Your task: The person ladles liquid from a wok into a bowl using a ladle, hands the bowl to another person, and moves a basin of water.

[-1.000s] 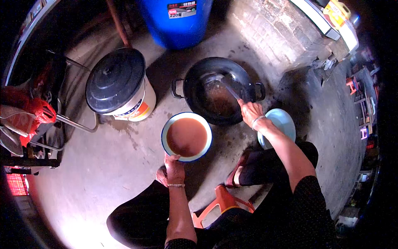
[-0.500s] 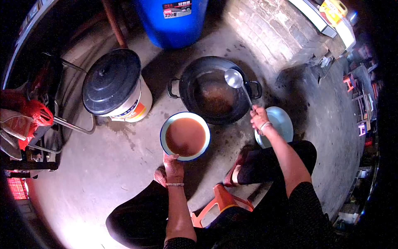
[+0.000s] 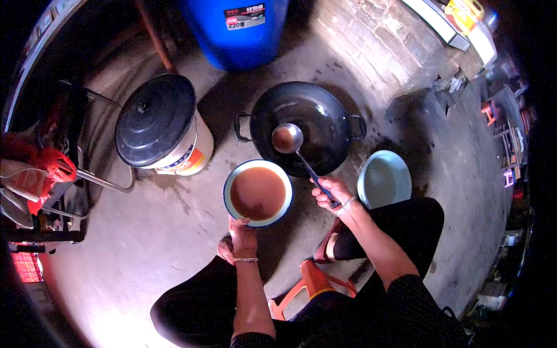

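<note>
At the far left, a crinkly red plastic bag [image 3: 58, 165] sits by a shiny bent metal tube [image 3: 107, 181]. Next comes a round white bucket [image 3: 200, 145] with an orange and blue label, and a wide black lid [image 3: 154, 119] covers its top. Behind it, a big blue plastic barrel [image 3: 232, 43] stands on the grey floor [image 3: 145, 226].

In the middle, the left hand [image 3: 242, 236] grips the near edge of a round white bowl with a blue rim [image 3: 289, 194]. The bowl has a lot of pinkish-brown soup [image 3: 258, 191] in it. Just past the bowl is a big, round, black wok with two handles [image 3: 333, 136].

A round metal ladle with a long dark handle [image 3: 306, 165] has its cup over the left part of the wok, and there is brown soup in the cup. The right hand [image 3: 332, 193] has its fingers curled around the ladle's handle.

Below that is an orange plastic stool [image 3: 316, 278]. To the right, near the person's knee, is a pale blue tub [image 3: 401, 171]. Farther right and back are a grey brick block [image 3: 389, 52] and a yellow jug [image 3: 464, 16].
</note>
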The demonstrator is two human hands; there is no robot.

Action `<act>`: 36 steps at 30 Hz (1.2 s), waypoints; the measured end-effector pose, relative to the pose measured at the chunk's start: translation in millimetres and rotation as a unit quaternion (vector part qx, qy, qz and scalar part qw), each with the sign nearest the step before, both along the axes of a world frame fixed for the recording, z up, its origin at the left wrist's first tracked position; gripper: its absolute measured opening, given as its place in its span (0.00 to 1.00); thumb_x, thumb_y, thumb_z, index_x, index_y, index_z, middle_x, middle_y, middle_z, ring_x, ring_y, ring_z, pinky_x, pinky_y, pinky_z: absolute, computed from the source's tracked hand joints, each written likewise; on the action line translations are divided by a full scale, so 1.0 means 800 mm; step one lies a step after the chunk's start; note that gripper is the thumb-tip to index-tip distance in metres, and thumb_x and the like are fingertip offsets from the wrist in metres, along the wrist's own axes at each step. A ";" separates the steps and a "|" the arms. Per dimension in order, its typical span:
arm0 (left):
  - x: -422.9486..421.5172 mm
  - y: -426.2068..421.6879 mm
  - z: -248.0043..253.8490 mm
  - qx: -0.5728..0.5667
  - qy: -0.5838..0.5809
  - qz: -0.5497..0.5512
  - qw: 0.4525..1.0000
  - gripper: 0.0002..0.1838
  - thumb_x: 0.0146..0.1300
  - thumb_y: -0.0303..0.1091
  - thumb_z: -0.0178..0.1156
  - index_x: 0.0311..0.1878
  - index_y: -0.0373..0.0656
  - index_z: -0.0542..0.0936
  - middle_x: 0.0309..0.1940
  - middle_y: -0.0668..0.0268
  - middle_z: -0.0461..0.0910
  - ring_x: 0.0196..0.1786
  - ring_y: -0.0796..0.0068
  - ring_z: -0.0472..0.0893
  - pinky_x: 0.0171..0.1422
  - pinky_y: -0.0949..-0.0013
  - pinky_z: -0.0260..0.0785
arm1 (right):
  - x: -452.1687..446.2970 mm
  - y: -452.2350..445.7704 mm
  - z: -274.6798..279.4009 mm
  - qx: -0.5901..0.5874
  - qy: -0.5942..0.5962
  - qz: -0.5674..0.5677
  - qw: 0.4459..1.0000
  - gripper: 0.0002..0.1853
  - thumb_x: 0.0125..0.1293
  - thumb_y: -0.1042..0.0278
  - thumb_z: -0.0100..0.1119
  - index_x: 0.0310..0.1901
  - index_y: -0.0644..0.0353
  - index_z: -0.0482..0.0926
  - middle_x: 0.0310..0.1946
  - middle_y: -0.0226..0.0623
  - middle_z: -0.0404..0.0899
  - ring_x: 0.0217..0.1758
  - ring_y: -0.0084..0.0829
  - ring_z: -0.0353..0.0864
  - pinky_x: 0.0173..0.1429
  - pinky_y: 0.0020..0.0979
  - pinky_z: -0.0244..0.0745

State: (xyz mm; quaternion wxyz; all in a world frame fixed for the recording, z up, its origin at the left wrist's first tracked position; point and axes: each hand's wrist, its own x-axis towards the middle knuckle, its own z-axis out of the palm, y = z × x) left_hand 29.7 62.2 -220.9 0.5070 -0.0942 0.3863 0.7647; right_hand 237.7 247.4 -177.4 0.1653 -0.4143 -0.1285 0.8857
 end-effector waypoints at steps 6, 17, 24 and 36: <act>0.003 0.006 0.000 0.030 0.022 -0.005 0.999 0.39 0.38 0.27 0.55 0.62 0.43 0.63 0.56 0.61 0.69 0.56 0.60 0.72 0.56 0.57 0.71 | 0.018 -0.019 0.051 0.017 0.014 0.039 0.999 0.10 0.66 0.61 0.49 0.45 0.55 0.73 0.24 0.34 0.72 0.16 0.21 0.66 0.17 0.22 0.60; 0.011 0.023 0.019 0.086 0.044 -0.013 0.995 0.38 0.40 0.29 0.54 0.62 0.42 0.62 0.58 0.58 0.67 0.58 0.57 0.70 0.58 0.54 0.68 | 0.047 -0.063 0.188 0.092 -0.016 0.075 0.993 0.13 0.67 0.66 0.48 0.52 0.54 0.74 0.22 0.35 0.72 0.13 0.22 0.67 0.14 0.24 0.62; 0.015 0.029 0.030 0.097 0.016 0.004 0.995 0.33 0.42 0.25 0.53 0.58 0.42 0.66 0.53 0.62 0.73 0.52 0.64 0.76 0.51 0.62 0.73 | 0.042 -0.100 0.226 0.250 -0.181 0.163 0.937 0.16 0.67 0.69 0.48 0.55 0.61 0.69 0.19 0.31 0.71 0.11 0.20 0.67 0.12 0.24 0.62; 0.008 0.021 0.022 0.085 0.028 0.011 0.996 0.39 0.39 0.25 0.54 0.62 0.45 0.63 0.59 0.59 0.67 0.60 0.55 0.68 0.60 0.51 0.66 | 0.056 -0.116 0.215 0.566 -0.292 0.255 0.727 0.16 0.63 0.71 0.52 0.52 0.64 0.69 0.20 0.36 0.72 0.19 0.24 0.73 0.25 0.27 0.71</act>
